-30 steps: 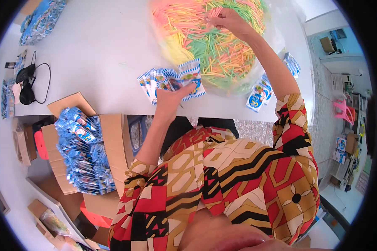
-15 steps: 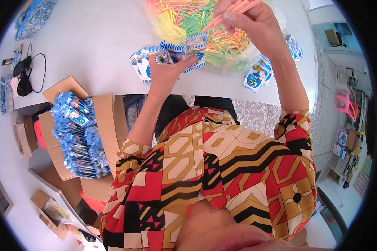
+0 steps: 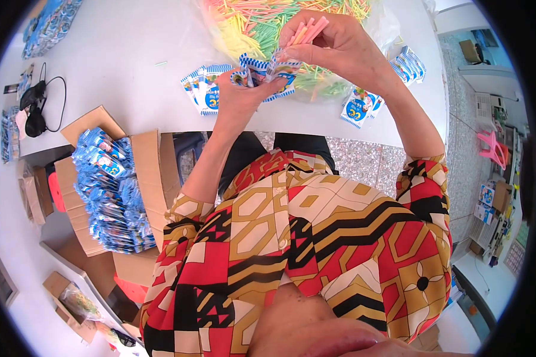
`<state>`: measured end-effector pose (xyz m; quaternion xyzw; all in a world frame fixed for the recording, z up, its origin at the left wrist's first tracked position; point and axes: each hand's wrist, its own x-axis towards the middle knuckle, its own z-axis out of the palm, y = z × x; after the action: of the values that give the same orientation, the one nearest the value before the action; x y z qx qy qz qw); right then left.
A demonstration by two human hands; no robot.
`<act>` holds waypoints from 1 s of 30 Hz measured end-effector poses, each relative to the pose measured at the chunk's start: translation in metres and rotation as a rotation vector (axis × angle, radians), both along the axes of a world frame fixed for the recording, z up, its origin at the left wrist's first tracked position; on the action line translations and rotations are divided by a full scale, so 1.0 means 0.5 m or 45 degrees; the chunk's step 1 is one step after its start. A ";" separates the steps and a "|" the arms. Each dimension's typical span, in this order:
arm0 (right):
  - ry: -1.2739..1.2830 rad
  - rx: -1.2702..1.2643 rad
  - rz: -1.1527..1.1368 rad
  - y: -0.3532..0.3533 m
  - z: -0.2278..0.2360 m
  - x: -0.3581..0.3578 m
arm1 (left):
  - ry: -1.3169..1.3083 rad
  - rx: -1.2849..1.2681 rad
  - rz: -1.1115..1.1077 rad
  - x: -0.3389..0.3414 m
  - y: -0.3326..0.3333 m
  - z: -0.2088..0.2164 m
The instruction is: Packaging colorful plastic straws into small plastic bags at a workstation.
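Note:
My left hand [image 3: 239, 104] is closed on a blue-and-white packet [image 3: 284, 82], with its top edge standing up between thumb and fingers. Pinched in my right hand [image 3: 354, 53] is a small bunch of thin pink and pale orange sticks [image 3: 307, 33], their lower ends at the packet's mouth. Whether the tips are inside it, the fingers hide. Just beyond the hands lies a heap of pink, yellow, green and orange sticks [image 3: 268, 33] on clear plastic. More flat packets [image 3: 205, 95] lie beside my left hand, and others [image 3: 358, 107] lie below my right wrist.
A cardboard box [image 3: 147, 157] packed with filled blue packets [image 3: 110, 190] stands by the table's front left edge. On the white table [image 3: 131, 41] lie a black corded item [image 3: 36, 107] at left and more blue packets [image 3: 47, 27] at far left. A pink stool [image 3: 492, 150] stands at right.
My right hand has come down and left, bringing the sticks from above the heap to the packet's mouth. My left hand stays nearly in place, still holding the packet.

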<state>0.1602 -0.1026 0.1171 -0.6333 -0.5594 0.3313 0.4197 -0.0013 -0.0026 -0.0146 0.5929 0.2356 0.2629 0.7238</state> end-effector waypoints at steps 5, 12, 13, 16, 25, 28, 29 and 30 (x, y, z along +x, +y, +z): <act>-0.181 1.018 0.565 0.032 -0.056 0.042 | -0.038 -0.071 -0.026 0.012 -0.006 0.001; -0.209 0.628 0.194 0.032 -0.068 0.051 | -0.073 -0.130 -0.054 0.014 -0.010 0.003; -0.274 1.157 0.371 0.043 -0.092 0.068 | -0.063 -0.157 -0.069 0.014 -0.008 0.002; -0.254 0.381 -0.089 0.002 -0.030 0.012 | -0.041 -0.190 -0.037 0.001 0.002 -0.004; 0.050 0.138 -0.138 -0.021 -0.114 0.050 | -0.154 -0.280 0.022 0.005 -0.001 0.034; 0.117 0.418 -0.247 0.008 -0.093 0.033 | -0.232 -0.317 0.124 -0.017 0.024 0.041; 0.113 0.437 -0.224 0.028 -0.102 0.039 | -0.242 -0.293 0.139 -0.024 0.034 0.040; 0.109 0.384 -0.241 0.057 -0.120 0.045 | -0.235 -0.312 0.189 -0.030 0.043 0.039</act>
<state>0.1829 -0.0743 0.0572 -0.5983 -0.5223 0.2293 0.5627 -0.0161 0.0191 0.0048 0.4545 0.2415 0.3384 0.7878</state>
